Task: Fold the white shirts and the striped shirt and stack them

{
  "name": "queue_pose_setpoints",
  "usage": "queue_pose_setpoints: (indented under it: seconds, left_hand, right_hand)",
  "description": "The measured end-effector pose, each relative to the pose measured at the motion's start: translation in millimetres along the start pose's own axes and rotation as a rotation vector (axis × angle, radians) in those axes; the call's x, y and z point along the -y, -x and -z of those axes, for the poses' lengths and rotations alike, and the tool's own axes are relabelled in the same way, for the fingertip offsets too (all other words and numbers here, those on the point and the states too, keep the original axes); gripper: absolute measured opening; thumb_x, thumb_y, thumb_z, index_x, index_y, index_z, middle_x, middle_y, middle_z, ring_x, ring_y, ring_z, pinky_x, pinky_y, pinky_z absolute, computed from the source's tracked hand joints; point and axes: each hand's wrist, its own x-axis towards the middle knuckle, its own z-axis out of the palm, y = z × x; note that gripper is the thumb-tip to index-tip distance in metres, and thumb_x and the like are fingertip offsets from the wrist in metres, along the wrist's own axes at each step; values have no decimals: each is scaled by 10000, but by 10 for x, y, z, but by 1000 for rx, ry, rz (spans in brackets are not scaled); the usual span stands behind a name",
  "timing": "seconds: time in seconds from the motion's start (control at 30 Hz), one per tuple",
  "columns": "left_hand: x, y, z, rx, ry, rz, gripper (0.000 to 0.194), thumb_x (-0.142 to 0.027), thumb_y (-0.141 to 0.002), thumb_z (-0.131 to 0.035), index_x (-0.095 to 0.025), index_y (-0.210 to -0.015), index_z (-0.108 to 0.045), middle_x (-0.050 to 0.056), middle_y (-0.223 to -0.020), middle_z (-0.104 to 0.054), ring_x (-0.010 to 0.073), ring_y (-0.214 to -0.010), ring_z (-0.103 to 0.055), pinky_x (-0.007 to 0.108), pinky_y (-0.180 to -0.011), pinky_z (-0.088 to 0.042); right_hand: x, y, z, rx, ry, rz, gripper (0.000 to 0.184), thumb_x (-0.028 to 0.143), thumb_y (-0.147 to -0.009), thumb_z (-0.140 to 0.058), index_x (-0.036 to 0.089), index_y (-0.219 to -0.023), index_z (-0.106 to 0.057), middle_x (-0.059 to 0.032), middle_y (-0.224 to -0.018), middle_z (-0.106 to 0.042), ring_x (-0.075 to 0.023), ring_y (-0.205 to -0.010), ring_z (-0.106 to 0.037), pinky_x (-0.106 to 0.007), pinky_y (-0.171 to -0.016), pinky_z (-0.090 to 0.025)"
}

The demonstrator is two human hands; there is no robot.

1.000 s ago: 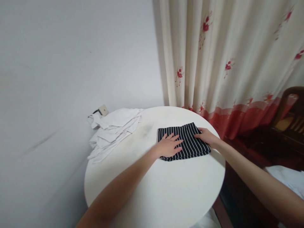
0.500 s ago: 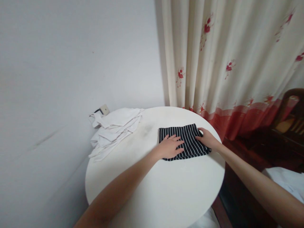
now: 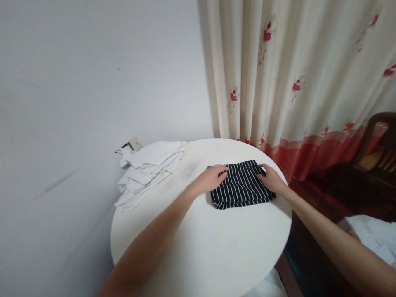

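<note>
A folded black cloth with white stripes, perhaps a garment, lies flat on the round white table. At its left edge is my left hand, fingers together and curled over the upper left corner, the thumb lower on the fabric. My right hand grips the opposite edge near the upper right corner, with the thumb on top and the fingers around the border. Several layers show along the cloth's near edge, where the fold is thicker. What lies under each palm is hidden.
Rumpled white cloth is heaped at the table's left side against the wall, by a wall socket. Behind the table hangs a cream and red curtain. A wooden chair and white fabric are at right.
My left hand has slid from the middle of the striped cloth to its left edge, its spread fingers now curled together. My right hand stays at the right edge.
</note>
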Motion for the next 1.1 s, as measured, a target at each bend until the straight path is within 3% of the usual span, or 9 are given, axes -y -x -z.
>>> queue_pose_setpoints:
  seconds: [0.1, 0.33, 0.43, 0.57, 0.67, 0.73, 0.83, 0.93, 1.1]
  left_hand:
    - [56, 7, -7, -12, 20, -14, 351, -283, -1007, -445, -213, -1280, -655, 62, -1389, -620, 203, -1288, -560, 373, -1150, -385]
    - [-26, 112, -289, 352, -142, -33, 523, -505, -1019, -415, -299, -1497, -453, 59, -1615, -329, 334, -1519, -212, 641, -1202, -123]
    - [-37, 127, -297, 405, -146, -30, 552, -560, -1015, -383, -330, -1516, -423, 41, -1640, -257, 344, -1530, -150, 645, -1202, -91]
    - [-35, 119, -277, 439, -167, -44, 549, -592, -1008, -376, -352, -1495, -456, 28, -1648, -232, 357, -1533, -116, 644, -1202, -76]
    - [-44, 101, -308, 427, -174, -54, 539, -603, -996, -402, -370, -1475, -481, 24, -1645, -243, 369, -1530, -124, 665, -1190, -82]
    - [-55, 98, -335, 419, -178, -47, 542, -614, -987, -417, -379, -1470, -484, 28, -1642, -250, 375, -1528, -137, 680, -1179, -93]
    - [-62, 108, -336, 423, -193, -31, 561, -632, -980, -418, -367, -1469, -486, 39, -1639, -264, 373, -1528, -140, 683, -1177, -87]
    - [-33, 58, -290, 420, -162, -43, 557, -619, -993, -393, -327, -1451, -515, 44, -1627, -305, 343, -1526, -179, 633, -1198, -118]
    - [87, -326, -314, 220, -147, -52, 448, -408, -1057, -289, -261, -1339, -604, 69, -1512, -504, 257, -1412, -432, 524, -1181, -281]
  right_hand:
    - [-26, 7, 2, 7, -3, 19, 507, 173, -859, -580, 142, -1363, -536, -146, -1340, -632, -264, -1223, -595, -391, -1090, -408]
    - [-69, 6, 11, 43, 53, 18, 534, 220, -875, -600, 147, -1396, -503, -161, -1340, -627, -286, -1235, -591, -404, -1065, -427]
    - [-62, 81, 29, 48, 137, -16, 656, 276, -888, -623, 143, -1488, -395, -190, -1312, -633, -322, -1217, -598, -437, -1029, -447]
    - [106, 94, 188, 32, 329, -103, 626, 401, -936, -565, 114, -1472, -418, -261, -1200, -651, -413, -1130, -617, -542, -952, -461]
    - [382, -57, 243, -90, 388, -32, 483, 375, -988, -445, 92, -1372, -522, -282, -1247, -610, -413, -1196, -560, -532, -993, -432]
    - [584, -175, 146, -114, 360, 96, 455, 342, -1005, -396, 102, -1368, -530, -257, -1335, -573, -378, -1269, -509, -494, -1056, -395]
    - [777, -246, -168, -14, 338, 270, 484, 316, -1014, -365, 106, -1436, -475, -214, -1523, -437, -352, -1419, -360, -516, -1151, -287]
    - [752, -189, -474, 114, 389, 245, 570, 378, -1021, -362, 107, -1522, -362, -195, -1626, -279, -355, -1511, -185, -609, -1188, -142]
    - [563, -114, -621, 172, 412, 189, 634, 420, -1032, -304, 62, -1555, -297, -223, -1633, -229, -348, -1521, -168, -591, -1200, -109]
